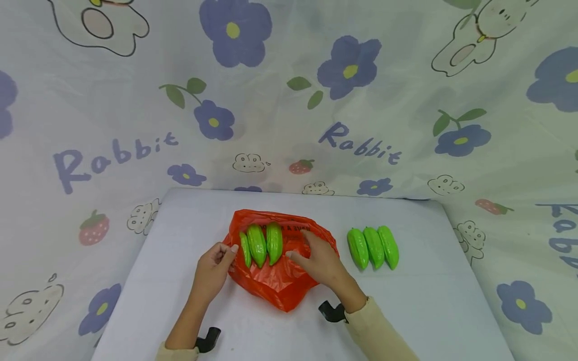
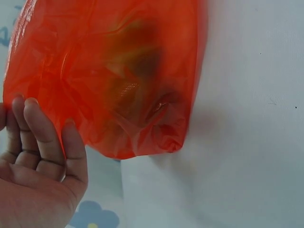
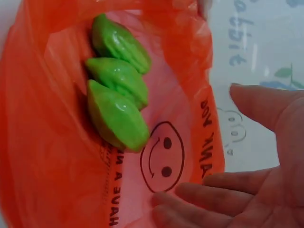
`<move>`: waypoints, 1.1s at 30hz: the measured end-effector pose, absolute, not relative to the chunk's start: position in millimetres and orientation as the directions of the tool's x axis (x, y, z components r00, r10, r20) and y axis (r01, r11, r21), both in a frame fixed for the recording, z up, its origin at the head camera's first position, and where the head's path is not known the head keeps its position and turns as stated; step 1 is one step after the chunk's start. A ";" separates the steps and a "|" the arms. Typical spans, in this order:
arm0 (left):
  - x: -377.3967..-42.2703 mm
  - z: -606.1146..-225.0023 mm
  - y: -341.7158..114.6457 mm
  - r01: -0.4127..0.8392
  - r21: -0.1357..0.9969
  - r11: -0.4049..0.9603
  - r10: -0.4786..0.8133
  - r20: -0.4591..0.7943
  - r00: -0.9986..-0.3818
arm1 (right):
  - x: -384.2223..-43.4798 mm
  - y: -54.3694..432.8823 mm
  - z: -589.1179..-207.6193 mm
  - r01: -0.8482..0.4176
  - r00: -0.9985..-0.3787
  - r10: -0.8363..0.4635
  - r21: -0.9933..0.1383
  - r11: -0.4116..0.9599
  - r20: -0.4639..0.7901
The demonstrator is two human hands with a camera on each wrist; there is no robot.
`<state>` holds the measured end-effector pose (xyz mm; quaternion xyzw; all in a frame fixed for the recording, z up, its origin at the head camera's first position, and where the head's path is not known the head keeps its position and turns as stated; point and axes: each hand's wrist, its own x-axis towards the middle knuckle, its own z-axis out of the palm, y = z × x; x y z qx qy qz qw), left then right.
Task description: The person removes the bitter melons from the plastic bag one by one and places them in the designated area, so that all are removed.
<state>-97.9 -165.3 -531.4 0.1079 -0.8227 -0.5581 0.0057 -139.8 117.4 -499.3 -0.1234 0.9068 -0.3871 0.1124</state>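
A red plastic bag [image 1: 285, 293] lies on the table with its mouth spread open. Inside it, toward the left, are three glossy green, ridged, tapered vegetables [image 1: 257, 245], side by side. My left hand [image 1: 212, 268] pinches the bag's left edge between thumb and fingers; in the left wrist view the fingers [image 2: 45, 128] lie along the bag's outer side. Over the right part of the mouth is my right hand [image 1: 322, 260], its thumb and fingers spread and nothing in its grasp. A smiley print shows beside the vegetables [image 3: 118, 116] in the right wrist view.
To the right of the bag, three more green vegetables [image 1: 374, 248] lie in a row on the white table [image 1: 420, 311]. A patterned cloth [image 1: 280, 115] with flowers and rabbits hangs behind and around the table. Each wrist carries a black mount [image 1: 331, 312].
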 end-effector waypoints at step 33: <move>-95.8 -529.2 -166.2 -0.169 0.923 0.345 -0.175 -0.113 -0.978 | -171.1 48.2 -532.4 -0.151 -0.876 -0.343 -0.484 0.862 -0.339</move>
